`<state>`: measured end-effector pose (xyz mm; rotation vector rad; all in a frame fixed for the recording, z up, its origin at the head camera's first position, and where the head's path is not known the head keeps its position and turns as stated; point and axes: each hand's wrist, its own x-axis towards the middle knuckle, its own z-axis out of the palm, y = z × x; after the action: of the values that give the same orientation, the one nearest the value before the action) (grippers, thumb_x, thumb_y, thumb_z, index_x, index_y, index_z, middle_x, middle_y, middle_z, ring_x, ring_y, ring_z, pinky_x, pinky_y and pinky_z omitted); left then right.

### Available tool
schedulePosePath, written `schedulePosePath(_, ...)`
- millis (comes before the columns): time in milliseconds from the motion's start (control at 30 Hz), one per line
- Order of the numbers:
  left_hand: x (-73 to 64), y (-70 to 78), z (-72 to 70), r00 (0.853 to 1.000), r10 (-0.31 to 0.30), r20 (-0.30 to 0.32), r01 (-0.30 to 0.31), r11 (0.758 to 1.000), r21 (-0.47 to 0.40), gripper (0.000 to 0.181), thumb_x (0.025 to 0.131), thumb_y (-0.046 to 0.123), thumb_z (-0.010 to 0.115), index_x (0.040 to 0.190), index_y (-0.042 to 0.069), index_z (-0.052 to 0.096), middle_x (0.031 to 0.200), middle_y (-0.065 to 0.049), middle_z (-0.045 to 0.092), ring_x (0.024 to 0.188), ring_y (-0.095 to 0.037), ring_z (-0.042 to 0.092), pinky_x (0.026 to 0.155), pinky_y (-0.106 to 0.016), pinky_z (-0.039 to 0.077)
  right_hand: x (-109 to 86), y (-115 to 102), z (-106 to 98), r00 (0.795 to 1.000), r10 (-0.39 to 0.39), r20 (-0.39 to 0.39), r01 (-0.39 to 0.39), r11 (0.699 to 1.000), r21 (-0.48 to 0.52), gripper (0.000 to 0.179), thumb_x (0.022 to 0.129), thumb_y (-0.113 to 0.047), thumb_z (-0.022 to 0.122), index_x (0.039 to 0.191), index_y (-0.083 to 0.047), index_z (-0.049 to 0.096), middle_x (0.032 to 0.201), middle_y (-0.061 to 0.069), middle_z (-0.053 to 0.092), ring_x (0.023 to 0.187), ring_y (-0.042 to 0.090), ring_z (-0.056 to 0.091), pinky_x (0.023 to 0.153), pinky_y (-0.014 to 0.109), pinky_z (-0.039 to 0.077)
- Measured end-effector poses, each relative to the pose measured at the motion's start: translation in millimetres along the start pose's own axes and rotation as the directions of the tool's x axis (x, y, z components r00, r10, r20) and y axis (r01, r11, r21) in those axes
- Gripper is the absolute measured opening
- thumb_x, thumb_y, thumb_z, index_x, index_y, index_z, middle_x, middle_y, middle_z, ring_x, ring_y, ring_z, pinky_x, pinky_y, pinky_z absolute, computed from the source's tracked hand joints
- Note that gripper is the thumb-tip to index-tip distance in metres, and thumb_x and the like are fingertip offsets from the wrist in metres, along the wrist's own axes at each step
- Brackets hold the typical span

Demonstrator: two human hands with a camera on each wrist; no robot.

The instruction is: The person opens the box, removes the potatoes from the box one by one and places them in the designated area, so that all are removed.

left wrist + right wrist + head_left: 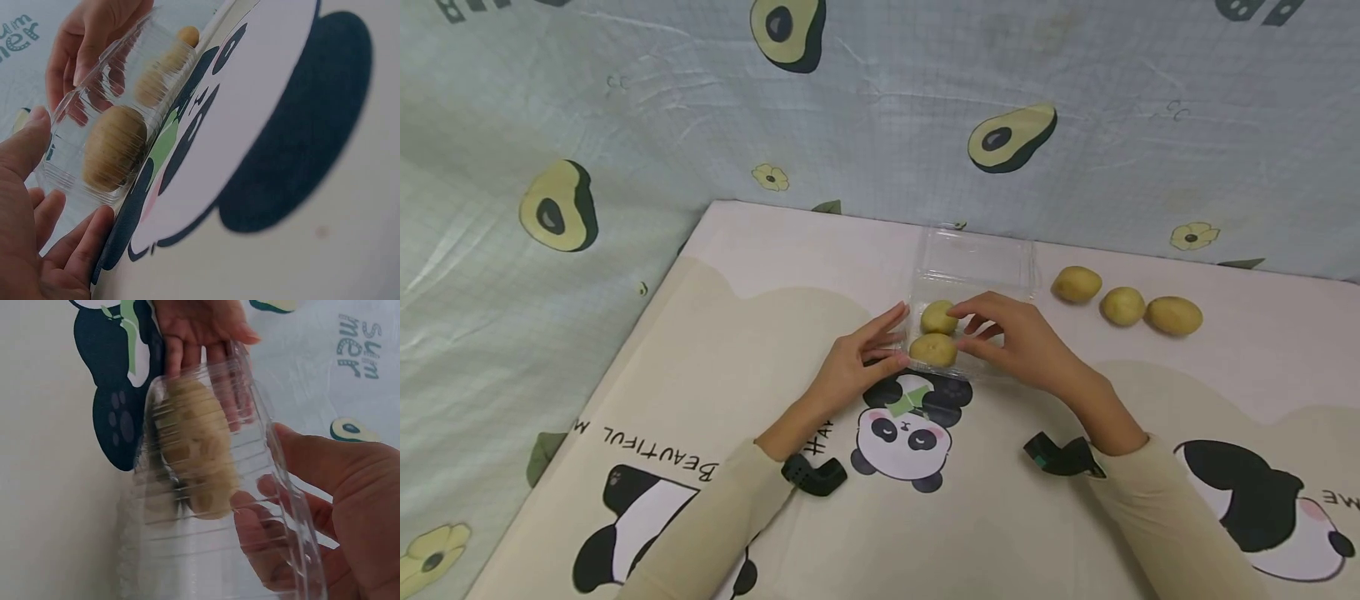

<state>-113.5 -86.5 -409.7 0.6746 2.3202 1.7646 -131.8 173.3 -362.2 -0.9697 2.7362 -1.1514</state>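
A clear plastic clamshell box lies with its lid folded back toward the wall. Two yellow potatoes sit in its left part, a rear potato and a front potato. The left hand rests at the box's left side, fingers extended and thumb by the front corner. Over the box, the right hand reaches in from the right with bent, parted fingers. Its index fingertip is right at the rear potato and its thumb tip beside the front one. The right wrist view shows fingertips against the potatoes through the ribbed wall.
Right of the box, three loose potatoes lie in a row: one nearest it, a middle one and a right one. A panda-print cloth covers the table. Behind it hangs an avocado-print curtain.
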Motion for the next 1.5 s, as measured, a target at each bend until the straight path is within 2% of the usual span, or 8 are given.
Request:
schedulePosePath(67, -1.2, 9.6, -0.6, 1.0, -0.008, 0.003, 0.008, 1.0, -0.003, 0.067, 0.091, 0.011, 0.067, 0.149, 0.009, 0.034, 0.148, -0.006, 0.04, 0.123, -0.026, 0.052, 0.099, -0.035, 0.046, 1.8, 0.5, 2.9, 1.0, -0.007, 0.021, 0.006, 1.0, 0.016, 0.04, 0.082, -0.009, 0.076, 0.121, -0.008, 0.063, 0.114, 0.007, 0.064, 0.092, 0.018, 0.062, 0.077, 0.034, 0.057)
schedulePosePath(167, -0.9, 11.4, -0.5, 1.0, -0.017, 0.008, 0.017, 1.0, -0.002, 0.067, 0.09, 0.003, 0.065, 0.148, 0.003, 0.033, 0.148, -0.012, 0.038, 0.124, -0.032, 0.05, 0.099, -0.041, 0.045, 3.3, 1.9, 6.2, 0.999, -0.015, 0.053, 0.013, 0.999, 0.035, 0.041, 0.083, -0.008, 0.076, 0.121, -0.008, 0.063, 0.114, 0.006, 0.064, 0.092, 0.018, 0.062, 0.078, 0.034, 0.057)
schedulePosePath(300, 2.1, -8.8, 1.2, 1.0, -0.017, 0.003, 0.017, 1.0, 0.006, 0.069, 0.09, 0.006, 0.066, 0.15, 0.011, 0.032, 0.149, -0.005, 0.037, 0.125, -0.026, 0.051, 0.1, -0.037, 0.045, 5.9, 2.4, 9.2, 0.995, -0.026, 0.101, 0.021, 0.999, 0.044, 0.042, 0.084, -0.01, 0.075, 0.123, -0.009, 0.062, 0.117, 0.004, 0.062, 0.095, 0.017, 0.061, 0.079, 0.033, 0.056)
schedulePosePath(667, 1.4, -12.6, 0.9, 1.0, 0.014, -0.006, -0.014, 1.0, 0.005, 0.068, 0.09, 0.016, 0.068, 0.15, 0.023, 0.035, 0.147, 0.004, 0.042, 0.122, -0.018, 0.053, 0.097, -0.03, 0.046, 11.1, -0.7, 14.2, 0.983, -0.008, 0.181, 0.001, 0.999, 0.04, 0.041, 0.085, -0.012, 0.073, 0.124, -0.008, 0.062, 0.119, 0.003, 0.062, 0.097, 0.017, 0.06, 0.082, 0.034, 0.054)
schedulePosePath(933, 2.3, -11.5, 1.1, 1.0, 0.015, -0.003, -0.015, 1.0, -0.006, 0.069, 0.09, 0.019, 0.069, 0.15, 0.019, 0.035, 0.147, 0.004, 0.042, 0.122, -0.018, 0.053, 0.097, -0.029, 0.046, 12.3, 1.7, 16.1, 0.981, -0.017, 0.191, 0.015, 1.0, 0.015, 0.038, 0.085, -0.014, 0.073, 0.122, -0.014, 0.065, 0.117, -0.004, 0.062, 0.1, 0.011, 0.058, 0.083, 0.03, 0.054)
schedulePosePath(1133, 3.4, -12.1, 2.8, 1.0, 0.013, 0.0, -0.013, 1.0, -0.009, 0.068, 0.09, 0.018, 0.068, 0.15, 0.022, 0.035, 0.147, 0.005, 0.042, 0.122, -0.018, 0.053, 0.097, -0.029, 0.046, 10.8, 3.3, 16.8, 0.982, -0.027, 0.187, 0.026, 1.0, 0.008, 0.04, 0.084, -0.015, 0.074, 0.123, -0.013, 0.065, 0.119, -0.001, 0.062, 0.103, 0.014, 0.058, 0.083, 0.032, 0.054)
schedulePosePath(1333, 3.6, -14.7, 3.0, 1.0, 0.03, 0.0, -0.03, 0.999, -0.039, 0.069, 0.09, 0.008, 0.068, 0.15, 0.019, 0.035, 0.148, 0.003, 0.04, 0.123, -0.02, 0.052, 0.096, -0.03, 0.048, 12.0, 3.2, 18.3, 0.982, -0.026, 0.188, 0.022, 0.999, 0.023, 0.039, 0.084, -0.016, 0.074, 0.122, -0.013, 0.065, 0.119, -0.001, 0.063, 0.104, 0.015, 0.058, 0.085, 0.032, 0.053)
schedulePosePath(1500, 3.7, -14.8, 4.5, 1.0, 0.02, 0.0, -0.02, 0.999, -0.033, 0.07, 0.089, 0.002, 0.066, 0.15, 0.012, 0.034, 0.15, -0.002, 0.037, 0.125, -0.026, 0.051, 0.097, -0.036, 0.047, 12.4, 3.6, 20.2, 0.982, -0.013, 0.187, 0.013, 1.0, 0.0, 0.038, 0.084, -0.02, 0.074, 0.122, -0.015, 0.066, 0.119, -0.001, 0.063, 0.105, 0.015, 0.057, 0.086, 0.033, 0.053)
